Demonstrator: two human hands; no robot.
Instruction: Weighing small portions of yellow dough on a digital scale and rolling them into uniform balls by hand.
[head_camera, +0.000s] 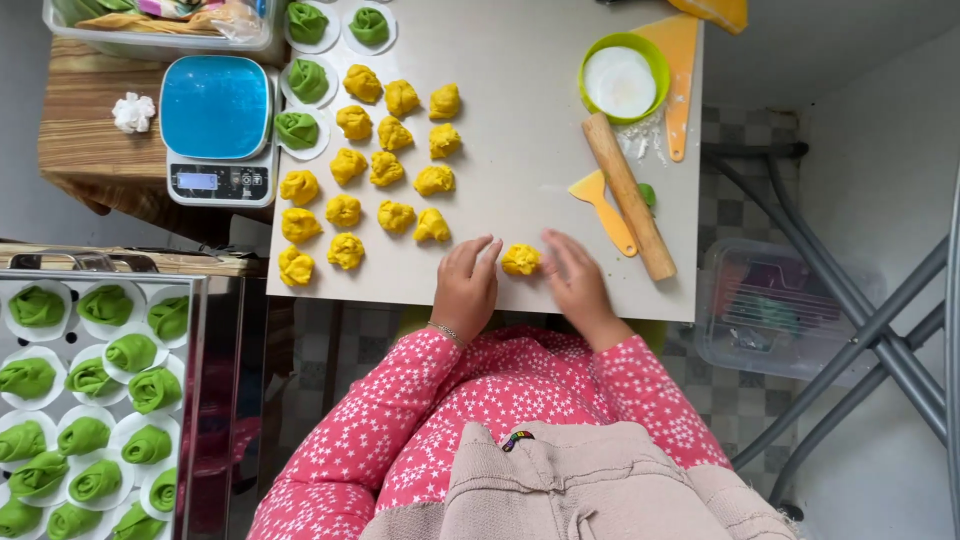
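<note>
A small lumpy yellow dough piece (520, 260) sits near the front edge of the pale work board (530, 190), right between both hands. The left hand (466, 283) lies flat and open beside it, fingertips just touching its left side; the right hand (575, 278) is open too, fingers resting against its right side, so neither one is gripping. Risk here: the piece is close to the board's edge, and a careless nudge could roll it off towards the lap. Just up and left, rows of folded yellow dough pieces (385, 165) lie close together; a sweeping wrist could squash the nearest. To the right, the wooden rolling pin (628, 195) lies at a slant across a yellow plastic scraper (603, 208) and could roll if bumped
</note>
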